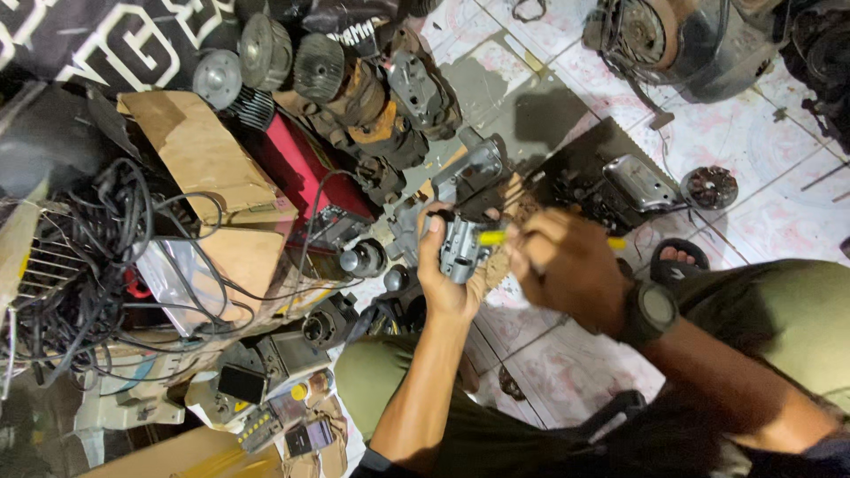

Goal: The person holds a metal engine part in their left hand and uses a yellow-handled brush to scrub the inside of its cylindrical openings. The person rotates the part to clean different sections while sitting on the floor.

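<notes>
The left hand [445, 281] holds a small metal housing [462, 249] above the tiled floor [753, 142]. The right hand [567, 265] is just to the right of it, with a screwdriver [492, 237] reaching the housing. Beyond the hands a motor part [633, 186] lies on a mat [575, 159]. To the left, a tangle of cables [97, 257] lies beside a cardboard box [199, 155]. A sandalled foot [677, 258] rests right of the hands.

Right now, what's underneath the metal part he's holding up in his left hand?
Below the grey metal part lie a tiled floor and dark machine pieces. The left hand and wrist cover the spot directly beneath.
</notes>
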